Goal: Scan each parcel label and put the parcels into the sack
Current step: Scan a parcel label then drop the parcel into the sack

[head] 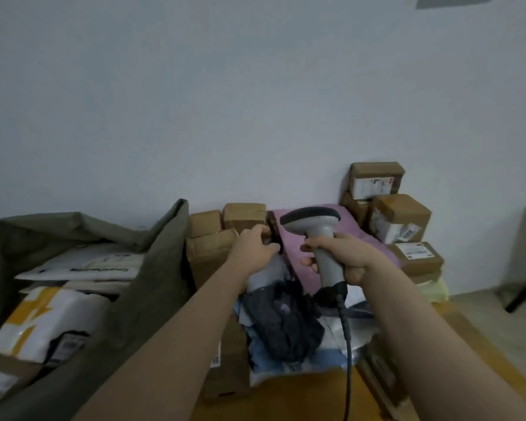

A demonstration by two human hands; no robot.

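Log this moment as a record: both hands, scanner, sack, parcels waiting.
left hand: grips the left edge of the pink parcel
right hand: holds the scanner by its handle, cable hanging below
sack: olive, open, at left, parcels inside
white-and-yellow parcel: lying in the sack
cardboard boxes: stacked against the wall at right, labels showing
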